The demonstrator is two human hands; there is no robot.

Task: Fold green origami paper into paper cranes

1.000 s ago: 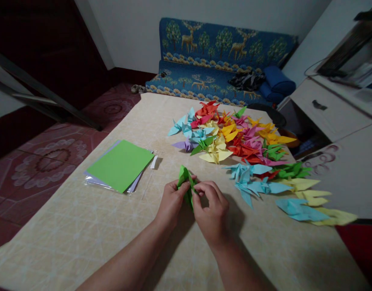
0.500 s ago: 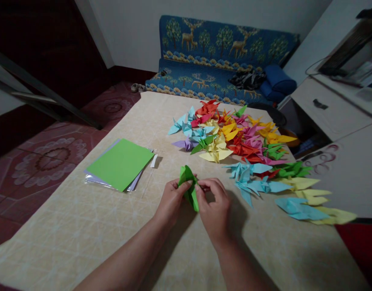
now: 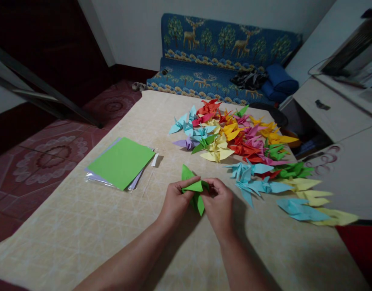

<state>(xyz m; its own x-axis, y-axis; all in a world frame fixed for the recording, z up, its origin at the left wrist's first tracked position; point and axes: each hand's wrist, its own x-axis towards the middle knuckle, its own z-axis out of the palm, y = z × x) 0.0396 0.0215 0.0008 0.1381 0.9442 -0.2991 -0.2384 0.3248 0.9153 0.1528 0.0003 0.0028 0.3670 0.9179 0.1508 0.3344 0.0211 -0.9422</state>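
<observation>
Between my hands, above the table, is a partly folded piece of green origami paper [image 3: 195, 186], with one point upward, one downward and a flap spread across the middle. My left hand [image 3: 177, 199] grips its left side, thumb and fingers closed on the paper. On the right side, my right hand [image 3: 219, 202] pinches the paper, its fingers curled and partly hiding the edge. Beyond and right of my hands lie many folded paper cranes, among them a yellow crane [image 3: 217, 150], a purple crane [image 3: 187, 143] and a light blue crane [image 3: 301, 209].
A stack of paper with a green sheet [image 3: 122, 161] on top lies at the left on a plastic wrapper, a small white strip [image 3: 154, 160] beside it. The table [image 3: 107, 230] has a pale patterned cloth. Behind stands a blue sofa [image 3: 198, 76]; a white cabinet [image 3: 343, 117] is at the right.
The green paper has been opened out: a flap now spreads sideways between my hands, where before it was a narrow upright shape. My hands have shifted slightly right.
</observation>
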